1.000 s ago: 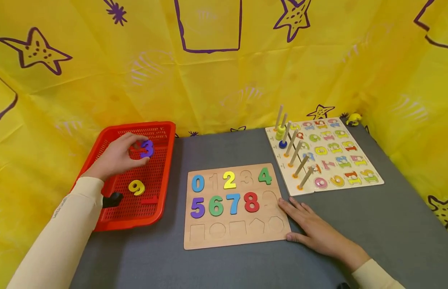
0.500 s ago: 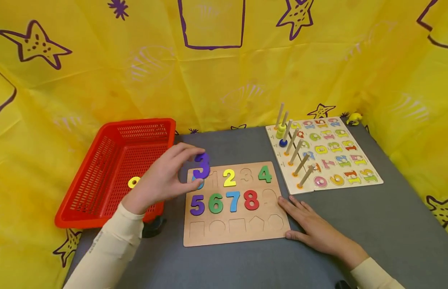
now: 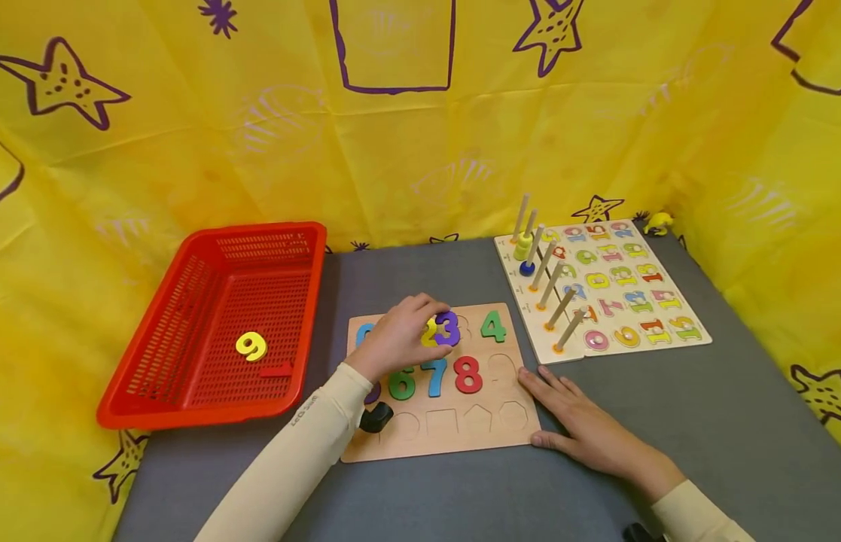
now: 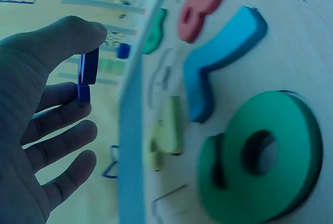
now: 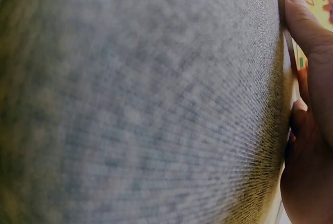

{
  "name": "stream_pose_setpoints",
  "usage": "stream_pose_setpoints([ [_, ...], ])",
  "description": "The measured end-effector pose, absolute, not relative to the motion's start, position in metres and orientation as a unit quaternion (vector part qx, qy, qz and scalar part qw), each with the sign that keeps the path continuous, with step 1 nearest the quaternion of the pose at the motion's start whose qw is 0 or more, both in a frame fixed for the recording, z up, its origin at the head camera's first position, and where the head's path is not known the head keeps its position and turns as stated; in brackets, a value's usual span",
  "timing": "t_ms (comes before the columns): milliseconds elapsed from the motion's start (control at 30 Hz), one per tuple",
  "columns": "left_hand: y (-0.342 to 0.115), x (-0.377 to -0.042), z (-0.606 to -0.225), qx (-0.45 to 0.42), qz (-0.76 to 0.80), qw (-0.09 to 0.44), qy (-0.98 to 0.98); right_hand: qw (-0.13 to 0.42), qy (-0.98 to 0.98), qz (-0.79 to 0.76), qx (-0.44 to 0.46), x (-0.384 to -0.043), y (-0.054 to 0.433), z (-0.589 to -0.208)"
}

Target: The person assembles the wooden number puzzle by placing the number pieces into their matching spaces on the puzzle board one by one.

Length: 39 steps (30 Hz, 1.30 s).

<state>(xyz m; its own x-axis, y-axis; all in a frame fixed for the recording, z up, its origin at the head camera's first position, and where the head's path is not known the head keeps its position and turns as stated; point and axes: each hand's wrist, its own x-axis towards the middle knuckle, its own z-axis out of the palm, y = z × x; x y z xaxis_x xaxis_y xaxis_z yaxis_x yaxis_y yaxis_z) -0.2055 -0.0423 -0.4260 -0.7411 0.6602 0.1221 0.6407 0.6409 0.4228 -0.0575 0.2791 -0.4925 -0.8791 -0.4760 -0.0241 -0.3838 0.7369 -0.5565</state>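
My left hand [image 3: 401,336] pinches a purple number 3 [image 3: 449,329] between thumb and fingers, over the top row of a wooden number board [image 3: 454,436]. In the left wrist view the purple 3 [image 4: 88,73] appears edge-on, clear of the board. Beside it, partly covered, is the yellow 2 [image 3: 429,331]; the outlined 3 recess [image 3: 464,327] lies just to its right. Seated in the board are a green 4 [image 3: 493,326], green 6 [image 3: 402,384], blue 7 [image 3: 434,378] and red 8 [image 3: 468,375]. My right hand [image 3: 592,425] rests with extended fingers at the board's right edge.
At left stands a red basket [image 3: 312,301] holding a yellow 9 [image 3: 251,345] and a small red piece [image 3: 276,370]. Back right lies a second number board [image 3: 549,350] with upright pegs [image 3: 560,309]. A yellow patterned cloth [image 3: 393,165] hangs behind the grey table [image 3: 420,504].
My left hand has carried the purple 3 from the red basket rightward, past the 0, to the top row of the board. The right hand has stayed at the board's edge.
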Motion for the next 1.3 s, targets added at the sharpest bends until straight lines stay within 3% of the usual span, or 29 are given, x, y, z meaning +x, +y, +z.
stream_pose_setpoints([
  [467, -0.015, -0.23, -0.467, 0.355, 0.152, 0.036, 0.922, 0.091, 0.929, -0.276, -0.228, -0.059, 0.277, -0.492],
  [700, -0.01, -0.233, -0.468, 0.346, 0.161, 0.052, 0.923, 0.073, 0.931, -0.271, -0.233, -0.059, 0.278, -0.493],
  [1300, -0.007, -0.234, -0.464, 0.313, 0.141, 0.077, 0.936, 0.091, 0.932, -0.274, -0.221, -0.058, 0.279, -0.495],
])
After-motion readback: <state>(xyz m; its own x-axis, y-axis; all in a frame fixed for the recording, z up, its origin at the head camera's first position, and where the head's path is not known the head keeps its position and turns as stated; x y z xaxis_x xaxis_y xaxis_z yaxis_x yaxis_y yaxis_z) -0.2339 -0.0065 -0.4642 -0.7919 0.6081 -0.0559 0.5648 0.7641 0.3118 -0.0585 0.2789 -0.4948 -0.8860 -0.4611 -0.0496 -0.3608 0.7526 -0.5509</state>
